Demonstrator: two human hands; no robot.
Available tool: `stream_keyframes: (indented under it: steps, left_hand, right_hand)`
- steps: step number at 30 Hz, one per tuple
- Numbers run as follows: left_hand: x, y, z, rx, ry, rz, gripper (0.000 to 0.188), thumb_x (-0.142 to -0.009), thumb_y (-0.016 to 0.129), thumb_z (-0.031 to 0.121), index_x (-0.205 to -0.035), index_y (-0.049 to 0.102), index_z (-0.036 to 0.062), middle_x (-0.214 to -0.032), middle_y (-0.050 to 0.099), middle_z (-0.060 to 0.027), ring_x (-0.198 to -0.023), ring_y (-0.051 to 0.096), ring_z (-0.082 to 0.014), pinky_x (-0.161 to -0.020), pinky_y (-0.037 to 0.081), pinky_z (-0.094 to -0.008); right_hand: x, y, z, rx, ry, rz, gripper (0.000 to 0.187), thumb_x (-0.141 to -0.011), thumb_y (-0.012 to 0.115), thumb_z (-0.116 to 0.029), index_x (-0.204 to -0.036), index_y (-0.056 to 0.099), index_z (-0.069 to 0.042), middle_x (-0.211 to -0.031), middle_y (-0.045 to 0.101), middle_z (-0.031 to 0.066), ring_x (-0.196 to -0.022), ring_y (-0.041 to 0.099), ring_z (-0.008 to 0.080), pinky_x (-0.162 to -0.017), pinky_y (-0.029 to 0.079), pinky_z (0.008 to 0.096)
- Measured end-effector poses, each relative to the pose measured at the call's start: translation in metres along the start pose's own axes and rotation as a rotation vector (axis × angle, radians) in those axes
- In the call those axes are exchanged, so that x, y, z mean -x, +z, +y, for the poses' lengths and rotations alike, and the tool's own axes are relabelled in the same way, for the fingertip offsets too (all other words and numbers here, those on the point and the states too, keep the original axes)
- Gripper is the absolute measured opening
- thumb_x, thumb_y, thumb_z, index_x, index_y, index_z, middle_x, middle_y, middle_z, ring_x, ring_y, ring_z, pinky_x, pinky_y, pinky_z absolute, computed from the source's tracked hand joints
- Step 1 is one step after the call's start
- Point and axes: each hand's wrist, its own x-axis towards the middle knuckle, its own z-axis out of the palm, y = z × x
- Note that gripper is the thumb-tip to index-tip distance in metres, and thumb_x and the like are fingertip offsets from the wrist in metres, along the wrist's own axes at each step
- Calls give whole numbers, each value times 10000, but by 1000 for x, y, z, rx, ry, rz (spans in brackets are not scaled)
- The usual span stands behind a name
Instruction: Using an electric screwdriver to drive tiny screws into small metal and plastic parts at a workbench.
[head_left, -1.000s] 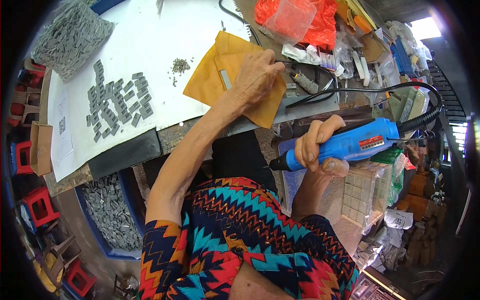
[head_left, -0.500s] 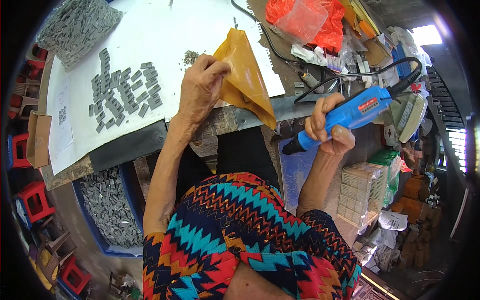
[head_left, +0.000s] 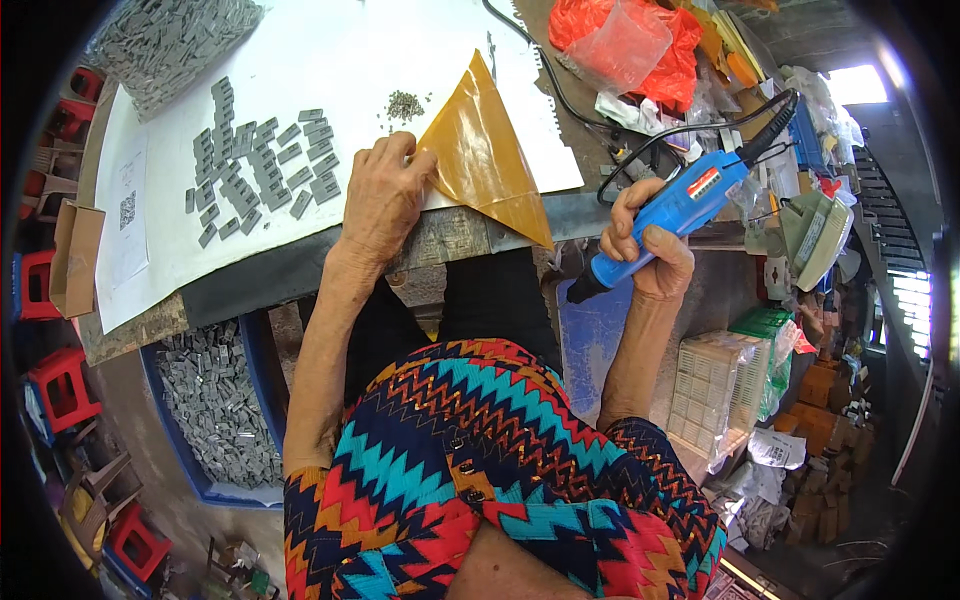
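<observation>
Head view: a glossy amber sheet lies folded into a rough triangle at the front of the tabletop, partly over white paper, with its lower corner hanging past the edge.
Sheet handling: it looks light, thin and flexible, probably slick on its shiny face and springy at the fold; a free edge or corner seems the best place to take hold.
Left hand: the left hand rests at the sheet's left edge, fingers bent and drawn together, seemingly pinching that edge; the fingertips are partly hidden.
Right hand: the right hand wraps a blue electric screwdriver, its dark nose angled down and left, apart from the sheet.
Screwdriver handling: stiff and likely weightier than the sheet; the thick blue barrel offers the firmest hold, clear of the cord.
Screws: a pile of tiny screws sits just beyond the left hand.
Grey parts: rectangular grey parts lie in rows left of that hand.
Farther out: a clear bag of grey parts, a red plastic bag and, below the tabletop, a blue bin.
</observation>
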Motion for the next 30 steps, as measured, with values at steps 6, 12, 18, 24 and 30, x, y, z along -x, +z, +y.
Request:
stream_keyframes:
  steps: [6, 12, 18, 24, 30]
  left_hand:
    - [1, -2, -2, -46, 27, -57, 149, -739, 605, 40, -888, 594, 42, -916, 522, -80, -877, 532, -207, -755, 415, -343]
    - [1, -2, -2, -62, 46, -55, 167, -741, 597, 38, -908, 591, 42, -906, 518, -77, -877, 527, -204, -759, 416, -342]
    - [-1, -7, -3, -79, 30, -72, 184, -740, 585, 19, -922, 589, 41, -907, 515, -77, -884, 523, -200, -761, 416, -342]
    - [-12, -14, 2, -79, 49, -82, 266, -690, 572, -40, -943, 591, 37, -940, 521, -86, -935, 517, -222, -794, 415, -355]
    - [-24, -9, 15, 245, 105, -75, 345, -650, 590, -65, -983, 576, 27, -977, 550, -107, -939, 538, -272, -798, 450, -349]
  right_hand:
    - [-1, 1, 2, 0, 40, 16, 371, -658, 645, -60, -986, 507, 43, -880, 545, 216, -578, 538, 175, -512, 448, 298]
    - [-10, 8, 30, -81, 223, -24, 376, -648, 646, -38, -993, 512, 29, -1257, 417, 296, -827, 634, 332, -513, 486, 285]
    - [-14, 18, 47, -66, 338, -29, 399, -692, 643, -45, -1046, 472, 22, -1318, 350, 281, -958, 594, 384, -504, 499, 280]
    - [-20, 21, 60, -15, 364, -6, 421, -712, 642, -29, -1082, 445, 6, -1320, 346, 269, -1022, 563, 399, -511, 533, 278]
    - [-17, 27, 68, 8, 363, 11, 433, -698, 653, -1, -1085, 457, 2, -1334, 332, 232, -1046, 557, 365, -539, 556, 286]
